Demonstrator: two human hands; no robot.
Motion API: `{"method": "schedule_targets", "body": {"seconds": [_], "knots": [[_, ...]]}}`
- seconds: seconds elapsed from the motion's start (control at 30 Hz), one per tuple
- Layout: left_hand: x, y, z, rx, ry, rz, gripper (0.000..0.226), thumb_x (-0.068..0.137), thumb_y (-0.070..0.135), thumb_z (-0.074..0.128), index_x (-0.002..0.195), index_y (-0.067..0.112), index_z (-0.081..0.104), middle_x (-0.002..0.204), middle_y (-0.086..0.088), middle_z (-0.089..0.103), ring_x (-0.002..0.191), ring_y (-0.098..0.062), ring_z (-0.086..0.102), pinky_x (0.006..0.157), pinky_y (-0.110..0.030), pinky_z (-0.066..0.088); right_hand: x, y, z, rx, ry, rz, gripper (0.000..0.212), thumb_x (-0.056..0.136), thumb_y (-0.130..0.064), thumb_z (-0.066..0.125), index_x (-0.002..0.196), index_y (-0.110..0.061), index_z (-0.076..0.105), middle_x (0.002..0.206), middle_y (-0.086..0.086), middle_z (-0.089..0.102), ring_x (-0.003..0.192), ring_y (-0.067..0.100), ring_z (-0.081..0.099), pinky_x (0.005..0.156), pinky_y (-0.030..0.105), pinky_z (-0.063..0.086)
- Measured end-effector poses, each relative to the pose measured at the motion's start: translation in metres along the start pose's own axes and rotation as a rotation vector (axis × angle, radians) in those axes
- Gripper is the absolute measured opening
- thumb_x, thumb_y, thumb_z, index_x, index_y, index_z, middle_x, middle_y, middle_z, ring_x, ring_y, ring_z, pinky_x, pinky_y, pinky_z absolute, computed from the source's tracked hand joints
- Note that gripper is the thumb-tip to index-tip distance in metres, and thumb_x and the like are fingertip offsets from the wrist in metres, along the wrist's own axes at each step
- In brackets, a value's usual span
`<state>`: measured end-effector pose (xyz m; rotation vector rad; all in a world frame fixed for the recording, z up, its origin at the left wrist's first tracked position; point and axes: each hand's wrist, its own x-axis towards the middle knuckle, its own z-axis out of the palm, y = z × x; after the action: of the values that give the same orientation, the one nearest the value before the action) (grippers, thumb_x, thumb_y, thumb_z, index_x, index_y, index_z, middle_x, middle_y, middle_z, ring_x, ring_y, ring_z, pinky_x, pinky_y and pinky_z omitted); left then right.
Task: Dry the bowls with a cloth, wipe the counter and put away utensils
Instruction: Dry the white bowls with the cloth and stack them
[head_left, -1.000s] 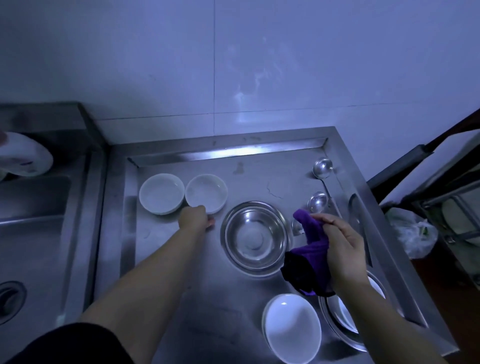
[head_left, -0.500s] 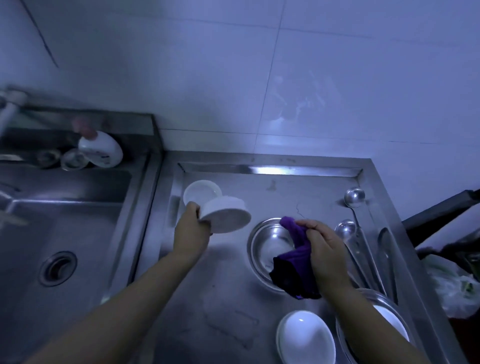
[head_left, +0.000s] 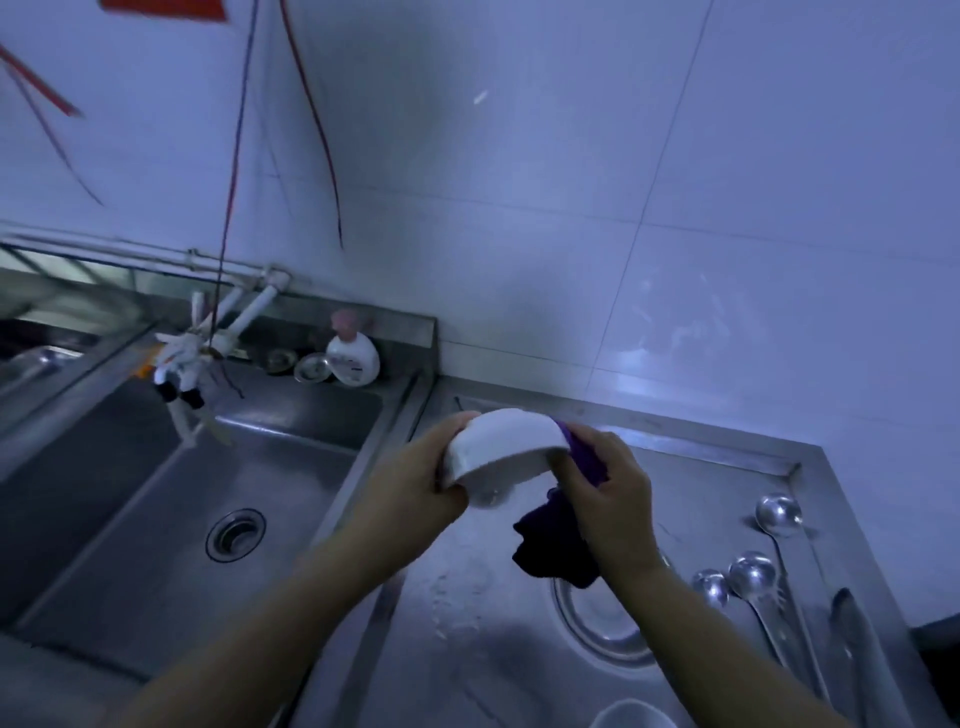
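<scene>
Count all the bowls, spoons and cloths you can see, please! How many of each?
White bowls: 2, one held up in the hands, one at the bottom edge
Metal bowls: 1
Spoons: 3
Purple cloths: 1
Total: 7

Counter (head_left: 467, 613) bare centre-left; steel bowl (head_left: 602, 629), ladles (head_left: 753, 577) crowd right.

The table (head_left: 467, 623) is seen as brushed metal, dully shiny and flecked with water drops. The sink (head_left: 130, 519) on the left is made of the same metal. The spoons (head_left: 753, 577) are polished and mirror-bright. The white bowl (head_left: 498, 447) looks smooth and matt, the purple cloth (head_left: 550, 551) soft. The wall tiles (head_left: 623, 156) are glossy.
</scene>
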<state>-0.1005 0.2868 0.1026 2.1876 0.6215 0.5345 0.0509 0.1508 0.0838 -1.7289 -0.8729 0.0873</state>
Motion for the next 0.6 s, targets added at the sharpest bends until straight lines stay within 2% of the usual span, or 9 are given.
{"method": "schedule_targets", "body": {"seconds": [0.07,0.1,0.17,0.23,0.3,0.37,0.43,0.5,0.6], "knots": [[-0.005,0.013,-0.013,-0.049,-0.035,0.022,0.063,0.073,0.02,0.068,0.109,0.066,0.043,0.097,0.033,0.058,0.084,0.006,0.06,0.065,-0.019,0.056,0.005,-0.012,-0.002,0.068,-0.01,0.061,0.021,0.089,-0.023,0.064,0.108,-0.032,0.064,0.102,-0.009,0.065,0.093,0.007,0.06,0.083,0.026,0.051],[-0.007,0.018,-0.017,-0.076,-0.02,0.028,0.059,0.07,0.025,0.07,0.106,0.065,0.046,0.098,0.03,0.06,0.082,0.003,0.062,0.065,-0.023,0.057,0.007,-0.018,-0.004,0.094,-0.018,0.075,0.019,0.089,-0.024,0.064,0.106,-0.033,0.065,0.101,-0.01,0.066,0.093,0.007,0.061,0.083,0.027,0.051],[-0.009,0.026,-0.023,-0.138,0.045,0.038,0.044,0.065,0.038,0.071,0.101,0.058,0.052,0.094,0.02,0.064,0.077,-0.003,0.064,0.061,-0.029,0.058,0.008,-0.03,-0.007,0.134,-0.038,0.074,0.02,0.088,-0.023,0.066,0.1,-0.039,0.064,0.098,-0.016,0.066,0.09,0.002,0.06,0.08,0.019,0.05],[-0.011,0.032,-0.025,-0.175,0.133,0.022,0.031,0.065,0.053,0.064,0.094,0.047,0.056,0.085,0.01,0.066,0.072,-0.008,0.064,0.059,-0.035,0.058,0.006,-0.04,-0.009,0.173,-0.011,0.105,0.025,0.086,-0.022,0.068,0.105,-0.037,0.06,0.099,-0.016,0.063,0.09,0.001,0.058,0.074,0.008,0.046],[-0.014,0.037,-0.024,-0.183,0.233,-0.016,0.036,0.064,0.066,0.052,0.088,0.04,0.057,0.081,0.008,0.065,0.073,-0.007,0.062,0.065,-0.038,0.053,0.004,-0.052,-0.011,0.268,0.128,0.133,0.031,0.086,-0.024,0.069,0.108,-0.032,0.05,0.1,-0.009,0.056,0.088,0.005,0.057,0.073,0.01,0.047],[-0.017,0.042,-0.02,-0.226,0.29,-0.055,0.046,0.064,0.069,0.047,0.085,0.031,0.06,0.08,0.004,0.064,0.077,-0.013,0.061,0.069,-0.04,0.051,0.002,-0.067,-0.011,0.317,0.296,0.021,0.028,0.083,-0.029,0.066,0.102,-0.028,0.045,0.098,-0.002,0.049,0.084,0.01,0.053,0.073,0.017,0.048],[-0.019,0.051,-0.013,-0.309,0.295,-0.084,0.045,0.066,0.068,0.048,0.086,0.028,0.059,0.081,0.002,0.064,0.076,-0.014,0.061,0.067,-0.037,0.049,0.001,-0.081,-0.008,0.23,0.331,-0.152,0.027,0.082,-0.032,0.062,0.098,-0.021,0.044,0.098,0.001,0.042,0.087,0.012,0.049,0.077,0.021,0.045],[-0.018,0.06,-0.005,-0.384,0.284,-0.1,0.034,0.074,0.06,0.05,0.089,0.03,0.058,0.084,0.005,0.063,0.073,-0.004,0.061,0.063,-0.027,0.048,-0.001,-0.092,-0.002,0.024,0.26,-0.265,0.028,0.084,-0.028,0.066,0.1,-0.014,0.048,0.103,0.001,0.04,0.09,0.014,0.049,0.081,0.025,0.048],[-0.02,0.07,0.008,-0.445,0.29,-0.093,0.007,0.093,0.039,0.05,0.093,0.035,0.056,0.09,0.01,0.063,0.077,0.002,0.061,0.067,-0.02,0.048,0.0,-0.099,-0.001,-0.345,0.196,-0.379,0.025,0.081,-0.019,0.074,0.095,-0.004,0.059,0.096,0.012,0.053,0.084,0.024,0.056,0.073,0.036,0.053]]}}
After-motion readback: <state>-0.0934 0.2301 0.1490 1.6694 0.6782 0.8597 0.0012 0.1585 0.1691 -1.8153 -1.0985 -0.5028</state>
